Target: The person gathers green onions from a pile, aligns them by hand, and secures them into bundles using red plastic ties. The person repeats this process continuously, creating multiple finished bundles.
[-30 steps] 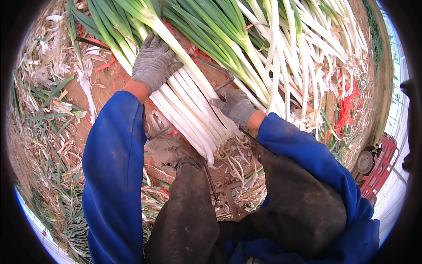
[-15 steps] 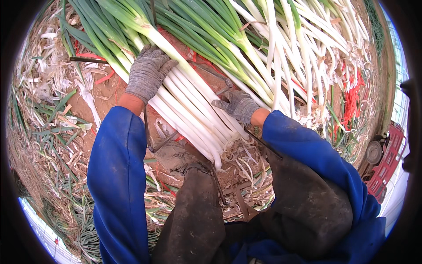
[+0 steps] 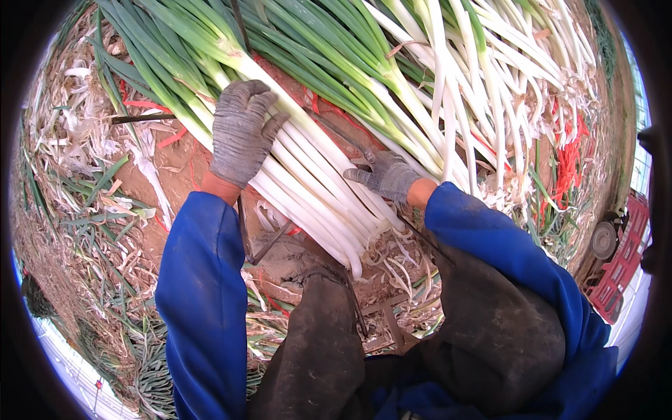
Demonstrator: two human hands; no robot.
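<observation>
A bundle of long green onions (image 3: 318, 185) lies slantwise in front of me, white root ends toward me and green tops to the far left. My left hand (image 3: 245, 133), in a grey knit glove, is closed over the upper left of the white stalks, its fingers bent. My right hand (image 3: 389, 176), gloved alike, presses the bundle's right side near the roots. Its thumb lies across the stalks, and its other fingers are partly hidden. Under and around the bundle is a thin dark metal frame (image 3: 269, 241), with red strips beneath.
More green onions (image 3: 483, 91) are heaped at the far right. Red twine (image 3: 570, 164) hangs beside them. Peeled skins and leaf scraps (image 3: 98, 224) litter the soil on the left. A red crate-like thing (image 3: 619, 259) stands at the right edge, by a small wheel (image 3: 603, 240).
The whole view has shifted slightly, moving the scene down and right. My left hand's fingers are more bent over the stalks. My right hand stays at the bundle's side.
</observation>
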